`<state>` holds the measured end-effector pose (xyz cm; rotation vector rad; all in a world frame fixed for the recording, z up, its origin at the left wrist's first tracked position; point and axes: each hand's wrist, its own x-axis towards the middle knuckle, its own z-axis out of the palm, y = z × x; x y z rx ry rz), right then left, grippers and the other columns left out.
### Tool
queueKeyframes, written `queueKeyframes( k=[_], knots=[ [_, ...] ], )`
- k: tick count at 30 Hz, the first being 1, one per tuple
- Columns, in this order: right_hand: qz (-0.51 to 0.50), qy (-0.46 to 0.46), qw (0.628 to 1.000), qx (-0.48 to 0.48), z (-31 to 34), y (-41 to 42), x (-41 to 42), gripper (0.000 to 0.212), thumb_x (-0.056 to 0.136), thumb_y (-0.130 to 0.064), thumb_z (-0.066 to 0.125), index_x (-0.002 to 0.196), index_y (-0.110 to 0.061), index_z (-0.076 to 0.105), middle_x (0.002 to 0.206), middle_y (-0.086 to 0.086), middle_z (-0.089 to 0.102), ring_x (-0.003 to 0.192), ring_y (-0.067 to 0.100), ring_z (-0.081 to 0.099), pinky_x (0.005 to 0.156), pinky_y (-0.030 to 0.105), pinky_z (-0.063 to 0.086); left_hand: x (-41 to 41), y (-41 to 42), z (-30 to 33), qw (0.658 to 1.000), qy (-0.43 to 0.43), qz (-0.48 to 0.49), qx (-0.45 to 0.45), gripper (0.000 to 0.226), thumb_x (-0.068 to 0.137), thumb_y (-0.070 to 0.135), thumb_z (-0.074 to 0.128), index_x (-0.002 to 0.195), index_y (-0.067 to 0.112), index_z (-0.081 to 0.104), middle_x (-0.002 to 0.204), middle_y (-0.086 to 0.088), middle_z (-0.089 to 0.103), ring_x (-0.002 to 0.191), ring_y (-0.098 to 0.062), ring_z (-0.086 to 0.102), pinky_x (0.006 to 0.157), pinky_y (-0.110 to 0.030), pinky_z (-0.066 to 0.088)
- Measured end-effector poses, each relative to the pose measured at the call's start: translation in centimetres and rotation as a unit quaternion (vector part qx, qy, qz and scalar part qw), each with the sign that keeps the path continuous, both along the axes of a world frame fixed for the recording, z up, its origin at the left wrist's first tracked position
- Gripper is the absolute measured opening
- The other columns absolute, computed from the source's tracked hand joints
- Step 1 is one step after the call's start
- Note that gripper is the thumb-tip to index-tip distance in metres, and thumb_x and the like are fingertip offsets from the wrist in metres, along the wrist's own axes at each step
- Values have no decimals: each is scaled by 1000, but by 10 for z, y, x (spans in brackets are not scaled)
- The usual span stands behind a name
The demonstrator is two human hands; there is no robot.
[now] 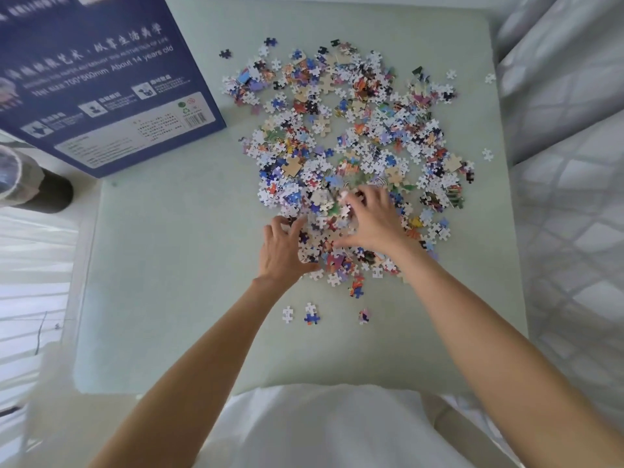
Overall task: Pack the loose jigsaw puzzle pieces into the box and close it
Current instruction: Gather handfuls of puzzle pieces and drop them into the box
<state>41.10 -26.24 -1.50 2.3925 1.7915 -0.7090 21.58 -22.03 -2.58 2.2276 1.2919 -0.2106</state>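
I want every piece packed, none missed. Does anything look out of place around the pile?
Yes: stray pieces lie apart from the puzzle pile. One sits near the cushion's far right edge, another below it, one at the far left, and three near the forearms. Both hands are in the pile.

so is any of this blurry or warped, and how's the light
Head view: soft, even daylight with only faint shadows; the right hand and the puzzle pieces under its fingers are motion-smeared, while the left hand is sharper; wide-angle bending curves the table edges and stretches the blue box at upper left; the window side on the left is washed out.
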Motion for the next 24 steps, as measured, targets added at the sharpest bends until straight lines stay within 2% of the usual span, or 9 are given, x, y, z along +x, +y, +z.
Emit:
queueKeyframes(
  k=[4,7,10,13,15,18,21,23,24],
  knots=[
    [15,-15,999,24,-1,0,-16,85,66,-63,68,135,-24,37,135,8,37,122,28,35,94,38,39,-6,9,1,999,-47,13,-12,75,70,39,77,135,27,40,131,-6,38,116,-25,45,93,-36,45],
    [11,-24,999,29,2,4,-17,84,65,-64,68,134,-24,38,135,8,38,122,28,34,99,39,33,-5,13,2,998,-50,28,-13,72,73,35,76,135,25,40,126,-8,46,113,-26,49,91,-36,46],
    [-12,-15,999,50,8,16,-14,93,62,-68,67,136,-22,34,147,11,24,134,32,21,109,47,21,-3,12,1,997,-59,57,-14,79,72,36,77,137,21,35,122,-9,48,110,-25,50,88,-33,44],
    [-16,11,1000,-11,7,29,-15,106,63,-68,66,145,-23,15,155,13,2,141,35,3,113,54,12,-1,9,2,991,-86,98,-13,93,68,36,80,141,16,27,133,-12,36,117,-26,43,96,-32,41],
    [-28,24,998,-45,5,37,-18,113,62,-72,62,147,-24,7,155,15,-1,141,37,1,112,54,12,1,9,1,990,-83,109,-16,98,67,37,81,143,14,23,137,-12,31,123,-26,36,102,-31,35],
    [9,-10,999,-46,4,42,-23,112,60,-75,61,145,-20,12,152,14,12,137,38,16,109,52,25,6,12,0,994,-57,90,-17,98,69,38,79,144,13,23,137,-10,31,124,-24,33,105,-29,30],
    [27,-10,999,-36,4,36,-29,102,65,-67,65,141,-14,22,142,13,31,127,31,34,102,44,35,10,14,0,996,-48,72,-20,93,69,36,79,142,12,27,132,-9,37,120,-23,35,103,-29,30],
    [25,-8,1000,0,4,31,-31,91,70,-62,66,134,-8,32,132,12,43,118,28,44,94,39,42,13,15,0,996,-47,68,-22,85,70,35,79,138,12,33,128,-9,42,118,-24,40,100,-30,33],
    [23,-7,1000,14,5,30,-31,83,72,-59,66,129,-6,36,124,11,50,110,26,50,86,35,46,13,16,0,996,-51,72,-25,80,71,34,78,136,13,36,127,-9,45,116,-24,43,98,-31,35]
  ],
)
